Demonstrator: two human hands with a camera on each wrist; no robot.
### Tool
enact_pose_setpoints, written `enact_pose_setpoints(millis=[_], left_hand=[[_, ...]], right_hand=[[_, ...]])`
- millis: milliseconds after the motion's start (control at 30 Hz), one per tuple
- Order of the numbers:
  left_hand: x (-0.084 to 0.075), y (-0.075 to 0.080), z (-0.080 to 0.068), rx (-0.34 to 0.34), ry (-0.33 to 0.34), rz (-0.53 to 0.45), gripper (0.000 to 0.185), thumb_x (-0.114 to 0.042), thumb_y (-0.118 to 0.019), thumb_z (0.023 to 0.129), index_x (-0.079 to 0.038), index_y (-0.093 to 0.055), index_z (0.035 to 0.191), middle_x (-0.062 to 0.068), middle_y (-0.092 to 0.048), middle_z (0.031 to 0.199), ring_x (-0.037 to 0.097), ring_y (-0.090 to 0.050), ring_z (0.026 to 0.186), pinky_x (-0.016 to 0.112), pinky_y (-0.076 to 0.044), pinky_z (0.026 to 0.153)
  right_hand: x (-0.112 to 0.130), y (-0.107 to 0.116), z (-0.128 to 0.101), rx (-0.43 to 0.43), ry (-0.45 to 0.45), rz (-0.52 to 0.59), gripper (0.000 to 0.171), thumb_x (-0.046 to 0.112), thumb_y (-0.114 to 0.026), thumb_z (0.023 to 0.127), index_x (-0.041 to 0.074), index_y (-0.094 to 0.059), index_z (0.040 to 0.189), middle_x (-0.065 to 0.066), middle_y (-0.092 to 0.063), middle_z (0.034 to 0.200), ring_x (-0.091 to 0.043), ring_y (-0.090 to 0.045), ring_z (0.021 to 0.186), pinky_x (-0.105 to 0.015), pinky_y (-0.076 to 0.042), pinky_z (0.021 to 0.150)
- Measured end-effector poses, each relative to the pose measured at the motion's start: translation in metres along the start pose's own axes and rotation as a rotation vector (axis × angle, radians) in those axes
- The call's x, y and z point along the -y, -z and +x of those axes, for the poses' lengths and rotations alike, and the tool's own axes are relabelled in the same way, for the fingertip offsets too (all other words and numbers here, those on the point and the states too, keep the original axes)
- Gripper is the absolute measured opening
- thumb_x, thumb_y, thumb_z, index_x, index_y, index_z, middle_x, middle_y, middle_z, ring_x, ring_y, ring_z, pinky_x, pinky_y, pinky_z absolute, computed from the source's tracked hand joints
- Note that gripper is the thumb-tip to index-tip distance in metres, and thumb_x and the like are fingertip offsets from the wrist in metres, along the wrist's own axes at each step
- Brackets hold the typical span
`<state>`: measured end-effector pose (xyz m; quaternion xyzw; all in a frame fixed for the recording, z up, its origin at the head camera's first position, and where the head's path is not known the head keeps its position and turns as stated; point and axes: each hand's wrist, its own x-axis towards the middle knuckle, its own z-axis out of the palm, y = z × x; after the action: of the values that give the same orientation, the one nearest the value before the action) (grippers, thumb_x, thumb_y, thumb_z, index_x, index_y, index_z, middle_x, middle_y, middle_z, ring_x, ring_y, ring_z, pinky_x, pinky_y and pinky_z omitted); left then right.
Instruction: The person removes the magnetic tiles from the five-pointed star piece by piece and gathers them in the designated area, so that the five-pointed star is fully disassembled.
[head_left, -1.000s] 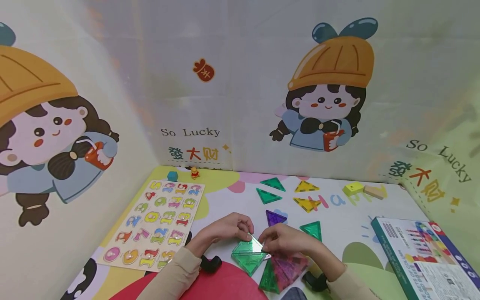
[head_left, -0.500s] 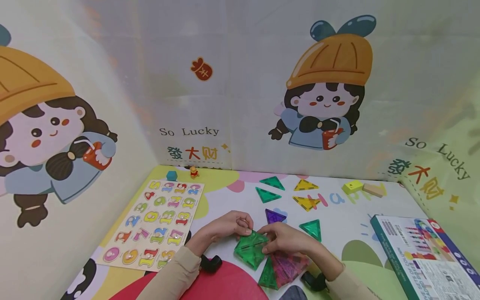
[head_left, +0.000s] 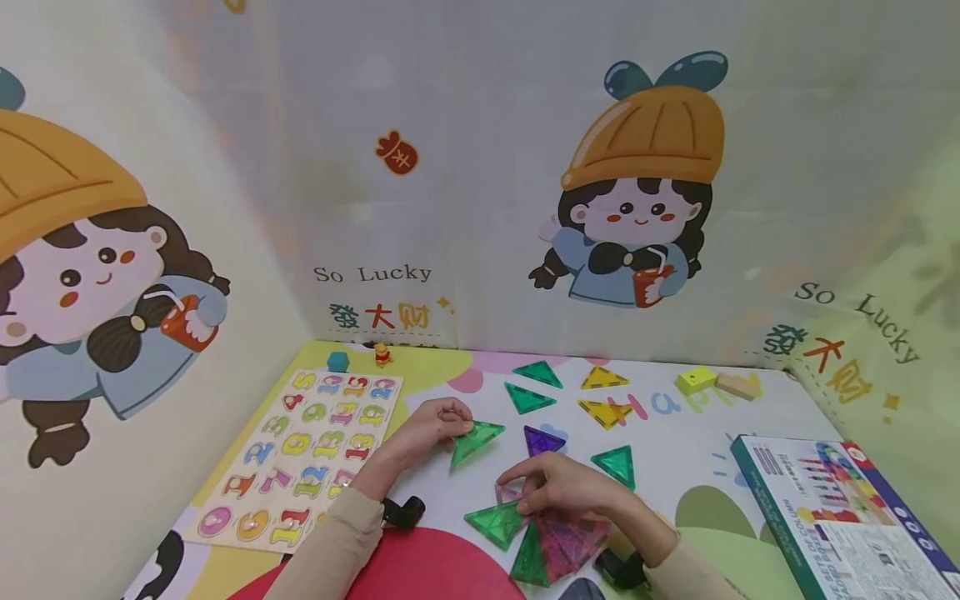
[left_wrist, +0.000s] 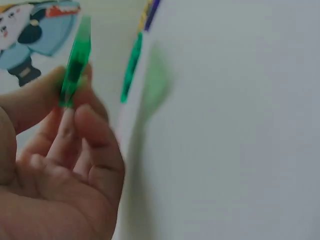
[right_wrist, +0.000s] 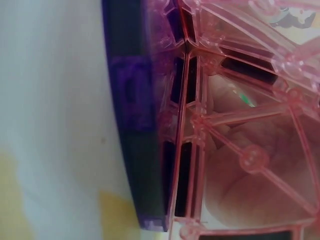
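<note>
Thumb and fingers of my left hand [head_left: 427,433] pinch a green triangular magnetic tile [head_left: 472,442] up in the air; the left wrist view shows that tile [left_wrist: 77,62] edge-on at the fingertips. Over a built cluster of pink see-through magnetic tiles [head_left: 573,546] is my right hand [head_left: 570,487], its thumb and fingers bent around the cluster's upper edge. Another green tile [head_left: 495,523] lies flat at the left of the cluster, and one more green tile [head_left: 530,560] lies below it. Through the pink tiles [right_wrist: 252,159], the right wrist view shows my palm, with a purple tile [right_wrist: 137,95] alongside.
Loose tiles lie farther back: purple [head_left: 543,440], green [head_left: 617,465] and a yellow pair [head_left: 606,412]. A number puzzle board [head_left: 300,450] is at left, a toy box [head_left: 847,508] at right. Wooden blocks [head_left: 696,380] stand near the back wall.
My left hand has drawn one green tile away from the other, moving left and back with it. The right hand stays at the pink tiles. The head view has tilted slightly.
</note>
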<state>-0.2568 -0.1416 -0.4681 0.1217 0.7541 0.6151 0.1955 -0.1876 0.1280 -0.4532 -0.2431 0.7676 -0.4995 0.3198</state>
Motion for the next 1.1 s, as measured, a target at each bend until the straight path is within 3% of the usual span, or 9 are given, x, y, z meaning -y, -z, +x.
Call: enact_pose_setpoints(millis=[133, 300, 533, 700, 900, 1000, 1100], left_hand=[[0.000, 0.013, 0.022, -0.145, 0.022, 0.067, 0.020, -0.015, -0.068, 0.093, -0.004, -0.064, 0.109, -0.003, -0.063, 0.079, 0.014, -0.051, 0.071, 0.027, -0.043, 0.064], [-0.007, 0.028, 0.053, -0.234, 0.032, 0.168, 0.024, -0.014, -0.070, 0.091, -0.003, -0.066, 0.112, -0.001, -0.061, 0.077, 0.012, -0.051, 0.070, 0.026, -0.045, 0.066], [-0.013, 0.032, 0.086, -0.265, 0.017, 0.263, 0.016, -0.014, -0.070, 0.091, -0.005, -0.068, 0.105, -0.002, -0.053, 0.071, 0.012, -0.049, 0.070, 0.025, -0.043, 0.067], [-0.012, 0.032, 0.102, -0.333, 0.032, 0.359, 0.015, -0.014, -0.068, 0.092, -0.006, -0.068, 0.104, 0.003, -0.061, 0.083, 0.015, -0.053, 0.071, 0.024, -0.045, 0.063], [-0.012, 0.031, 0.106, -0.398, 0.039, 0.431, 0.021, -0.012, -0.067, 0.094, -0.009, -0.066, 0.115, 0.011, -0.064, 0.115, 0.023, -0.057, 0.093, 0.029, -0.051, 0.074], [-0.015, 0.025, 0.096, -0.412, 0.001, 0.479, 0.026, -0.012, -0.068, 0.093, -0.009, -0.066, 0.119, 0.011, -0.062, 0.122, 0.025, -0.056, 0.103, 0.036, -0.051, 0.085], [-0.017, 0.018, 0.076, -0.412, -0.051, 0.533, 0.027, -0.013, -0.071, 0.090, -0.007, -0.066, 0.117, 0.012, -0.064, 0.118, 0.025, -0.057, 0.101, 0.037, -0.049, 0.086]], right_hand=[[-0.002, 0.001, 0.001, -0.002, -0.002, 0.005, 0.037, 0.008, -0.072, 0.087, 0.012, -0.070, 0.124, 0.000, -0.059, 0.068, -0.008, -0.048, 0.060, -0.022, -0.041, 0.057], [-0.004, 0.001, 0.001, 0.005, -0.002, 0.030, 0.036, 0.008, -0.071, 0.087, 0.010, -0.070, 0.123, 0.002, -0.057, 0.067, -0.008, -0.046, 0.059, -0.022, -0.040, 0.057], [0.000, -0.001, -0.001, -0.030, -0.026, 0.037, 0.034, 0.007, -0.073, 0.086, 0.010, -0.071, 0.119, -0.003, -0.061, 0.070, -0.010, -0.049, 0.061, -0.023, -0.041, 0.057], [0.000, -0.002, 0.000, -0.033, -0.017, 0.062, 0.034, 0.006, -0.073, 0.086, 0.008, -0.071, 0.119, -0.003, -0.061, 0.071, -0.009, -0.049, 0.061, -0.023, -0.043, 0.059], [-0.001, -0.003, 0.001, -0.041, -0.024, 0.057, 0.034, 0.007, -0.074, 0.085, 0.008, -0.071, 0.119, -0.002, -0.063, 0.071, -0.009, -0.049, 0.060, -0.022, -0.040, 0.056], [-0.001, -0.002, 0.002, -0.041, -0.032, 0.053, 0.034, 0.007, -0.073, 0.085, 0.008, -0.071, 0.119, -0.002, -0.063, 0.071, -0.009, -0.049, 0.060, -0.022, -0.039, 0.055], [-0.001, -0.002, 0.002, -0.043, -0.037, 0.044, 0.034, 0.007, -0.073, 0.085, 0.009, -0.072, 0.119, -0.002, -0.063, 0.070, -0.009, -0.049, 0.060, -0.023, -0.039, 0.055]])
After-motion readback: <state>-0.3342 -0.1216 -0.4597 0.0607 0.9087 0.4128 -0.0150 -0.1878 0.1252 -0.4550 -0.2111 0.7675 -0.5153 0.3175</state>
